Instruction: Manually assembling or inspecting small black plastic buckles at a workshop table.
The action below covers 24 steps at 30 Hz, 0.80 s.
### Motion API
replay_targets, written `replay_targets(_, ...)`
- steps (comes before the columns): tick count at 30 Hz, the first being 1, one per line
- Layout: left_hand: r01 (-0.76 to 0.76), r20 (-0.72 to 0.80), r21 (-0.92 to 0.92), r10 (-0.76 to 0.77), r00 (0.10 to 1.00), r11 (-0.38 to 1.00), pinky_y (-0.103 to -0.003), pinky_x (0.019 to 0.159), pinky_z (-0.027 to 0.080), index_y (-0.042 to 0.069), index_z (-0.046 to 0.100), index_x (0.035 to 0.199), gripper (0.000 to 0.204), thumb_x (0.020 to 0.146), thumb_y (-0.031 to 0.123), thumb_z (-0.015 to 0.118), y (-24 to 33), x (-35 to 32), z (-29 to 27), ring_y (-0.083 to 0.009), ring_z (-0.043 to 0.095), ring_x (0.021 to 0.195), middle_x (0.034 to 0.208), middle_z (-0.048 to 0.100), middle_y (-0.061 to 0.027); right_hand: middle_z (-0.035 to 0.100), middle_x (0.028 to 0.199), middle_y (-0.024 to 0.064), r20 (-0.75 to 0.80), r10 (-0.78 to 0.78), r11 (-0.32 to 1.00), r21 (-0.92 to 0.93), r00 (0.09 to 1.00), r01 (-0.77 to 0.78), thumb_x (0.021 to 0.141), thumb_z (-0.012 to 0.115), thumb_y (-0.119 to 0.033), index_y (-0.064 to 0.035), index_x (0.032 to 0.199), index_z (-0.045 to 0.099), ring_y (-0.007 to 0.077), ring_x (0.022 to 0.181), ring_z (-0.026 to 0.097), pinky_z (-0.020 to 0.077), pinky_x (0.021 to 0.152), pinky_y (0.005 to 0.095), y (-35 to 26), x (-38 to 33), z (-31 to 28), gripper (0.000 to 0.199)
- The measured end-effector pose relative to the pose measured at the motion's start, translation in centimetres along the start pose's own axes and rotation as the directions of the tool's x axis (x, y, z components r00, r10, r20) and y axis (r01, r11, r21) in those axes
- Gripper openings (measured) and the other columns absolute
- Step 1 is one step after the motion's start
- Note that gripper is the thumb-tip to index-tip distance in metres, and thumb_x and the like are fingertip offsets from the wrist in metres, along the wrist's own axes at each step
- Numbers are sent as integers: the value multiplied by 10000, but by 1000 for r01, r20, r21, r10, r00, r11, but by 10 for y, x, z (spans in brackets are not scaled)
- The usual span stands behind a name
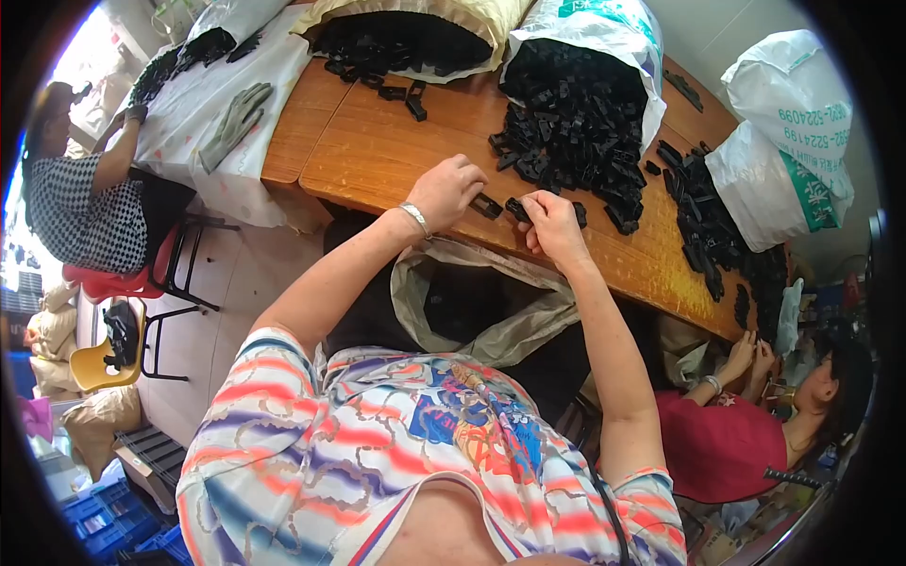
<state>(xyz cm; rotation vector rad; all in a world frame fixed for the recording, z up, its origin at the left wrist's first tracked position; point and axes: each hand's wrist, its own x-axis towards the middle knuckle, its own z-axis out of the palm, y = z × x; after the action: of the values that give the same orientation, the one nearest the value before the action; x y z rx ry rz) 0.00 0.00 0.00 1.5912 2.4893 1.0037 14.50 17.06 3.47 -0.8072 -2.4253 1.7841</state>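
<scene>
Black plastic clips — blocky, matte — between both hands' fingers.

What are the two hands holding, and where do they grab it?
Each hand pinches a small black plastic piece at its end with the fingertips: the left hand holds one piece, the right hand another, just above the wooden table.
</scene>
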Motion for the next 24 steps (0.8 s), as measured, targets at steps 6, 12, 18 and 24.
replay_targets(6,8,-2,-221,-9,1000,975,-393,854,507,58,676,1025,226,824,156,710,5,-16,-12,-300,599,966,1024,599,-111,639,696,49,-35,-42,984,-174,998,35,1008,545,-221,-3,1044,654,72,479,557,441,414,220,1,-3,1,245)
replay_targets(12,-113,-39,-57,110,993,992,-374,829,496,60,670,1025,270,768,102,738,2,-11,-9,-281,570,935,957,581,-92,685,836,154,-32,-307,803,-545,951,241,848,726,-169,-19,1054,667,268,717,678,540,664,383,9,-4,4,262)
replay_targets(18,-81,-10,-52,80,997,995,-384,849,487,71,674,1004,257,758,112,736,2,-9,-8,-298,558,963,979,591,-89,632,951,82,-151,-599,707,-561,786,431,818,743,-169,-76,1014,695,295,774,659,533,671,393,0,-10,19,222)
replay_targets(24,-73,-25,-53,72,997,996,-378,858,487,65,683,973,238,752,132,744,-1,-9,-3,-299,562,969,975,601,-93,596,903,81,-119,-678,625,-613,725,484,802,758,-142,-69,1012,712,281,745,646,520,648,386,7,-4,44,228)
